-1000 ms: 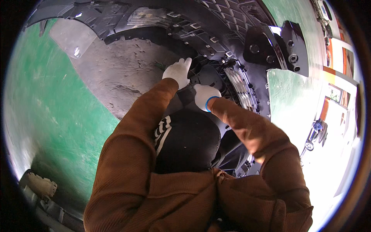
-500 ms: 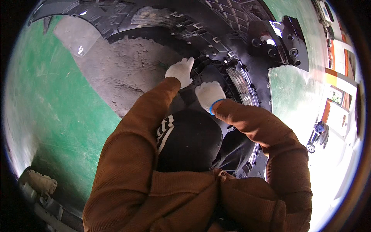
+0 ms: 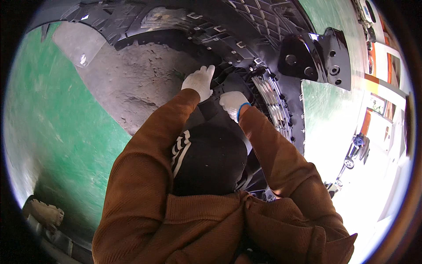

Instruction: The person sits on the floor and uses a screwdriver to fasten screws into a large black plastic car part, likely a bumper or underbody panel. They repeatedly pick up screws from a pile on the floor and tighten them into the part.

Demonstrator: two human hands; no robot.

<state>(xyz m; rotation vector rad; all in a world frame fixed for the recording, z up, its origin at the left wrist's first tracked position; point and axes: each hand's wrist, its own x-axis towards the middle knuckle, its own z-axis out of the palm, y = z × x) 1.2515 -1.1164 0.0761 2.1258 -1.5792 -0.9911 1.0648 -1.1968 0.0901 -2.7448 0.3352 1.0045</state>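
A large black car bumper (image 3: pixel 176 38) with a lattice grille (image 3: pixel 263 20) curves around in front of me. My left hand (image 3: pixel 199 82), in a white knitted glove, lies at the bumper's inner edge with a finger stretched out and the fingers partly apart. To its right and a little nearer, my right hand (image 3: pixel 233 104), gloved in white with a blue cuff, is closed over a dark plastic panel (image 3: pixel 236 82). Whatever it grips is hidden beneath the glove. Beside it runs a strip of silvery slats (image 3: pixel 271 103).
A worn grey mat (image 3: pixel 132 83) lies on the green floor (image 3: pixel 57 119). Glossy black trim with round holes (image 3: pixel 314 59) stands at the right of the bumper. Broken-edged parts (image 3: pixel 46 211) lie at the lower left. A small wheeled object (image 3: pixel 354 152) stands far right.
My right wrist has turned and its forearm has swung inward, closer to my body. My left hand stays at about the same spot on the bumper. The whole view has shifted slightly.
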